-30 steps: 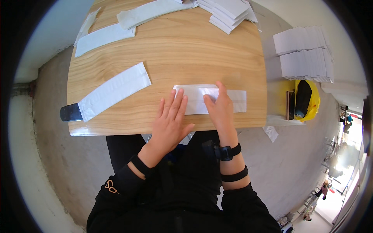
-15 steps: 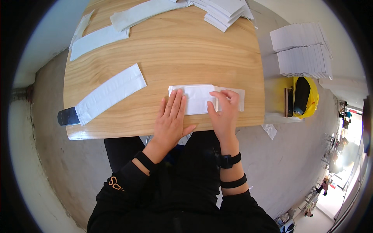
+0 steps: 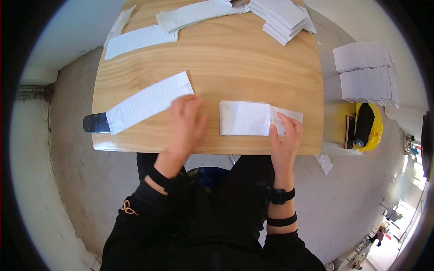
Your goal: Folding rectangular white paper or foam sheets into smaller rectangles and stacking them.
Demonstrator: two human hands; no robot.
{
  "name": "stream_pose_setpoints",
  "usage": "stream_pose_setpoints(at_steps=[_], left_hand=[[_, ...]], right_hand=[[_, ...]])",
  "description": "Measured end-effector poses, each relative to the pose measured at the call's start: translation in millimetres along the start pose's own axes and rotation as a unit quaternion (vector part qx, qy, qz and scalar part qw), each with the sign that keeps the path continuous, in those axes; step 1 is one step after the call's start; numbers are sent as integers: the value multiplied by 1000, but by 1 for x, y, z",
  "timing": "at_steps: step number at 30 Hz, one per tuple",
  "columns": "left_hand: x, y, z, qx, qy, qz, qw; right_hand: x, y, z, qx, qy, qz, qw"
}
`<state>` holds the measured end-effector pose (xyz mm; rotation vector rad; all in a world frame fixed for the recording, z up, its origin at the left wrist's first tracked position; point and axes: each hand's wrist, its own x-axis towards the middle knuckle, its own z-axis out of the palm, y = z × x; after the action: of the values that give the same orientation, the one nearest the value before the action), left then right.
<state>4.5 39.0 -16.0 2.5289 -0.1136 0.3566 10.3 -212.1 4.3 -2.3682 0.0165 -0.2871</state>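
Observation:
A white folded paper bag (image 3: 244,118) lies flat near the table's front edge, with a paler, translucent flap (image 3: 296,116) out at its right side. Over the flap is my right hand (image 3: 285,137), its thumb and forefinger apart at the bag's right edge. My left hand (image 3: 183,126), smeared by motion, hovers by the right end of a long white paper strip (image 3: 151,103); its fingers cannot be made out. That strip lies slanted, and its lower left end covers part of a dark phone-like object (image 3: 96,123).
More long white strips (image 3: 141,41) lie along the wooden table's (image 3: 239,58) far left. A pile of white folded pieces (image 3: 281,20) sits at the far right. Beyond the right edge stand stacked white pieces (image 3: 368,83) and a yellow bag (image 3: 374,131) with a black item.
My left hand has lifted off the folded paper bag and moved left toward the slanted strip. My right hand stays at the bag's right edge. The whole view has shifted.

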Motion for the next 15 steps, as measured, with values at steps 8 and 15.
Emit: stream_pose_setpoints(at_steps=[8, 15], left_hand=[[32, -41, -15, 129, -17, 42, 991], [27, -41, -23, 55, 46, 9, 997]], right_hand=[[-11, -40, 21, 106, -58, -55, 991], [-26, -60, 40, 160, -127, -66, 977]])
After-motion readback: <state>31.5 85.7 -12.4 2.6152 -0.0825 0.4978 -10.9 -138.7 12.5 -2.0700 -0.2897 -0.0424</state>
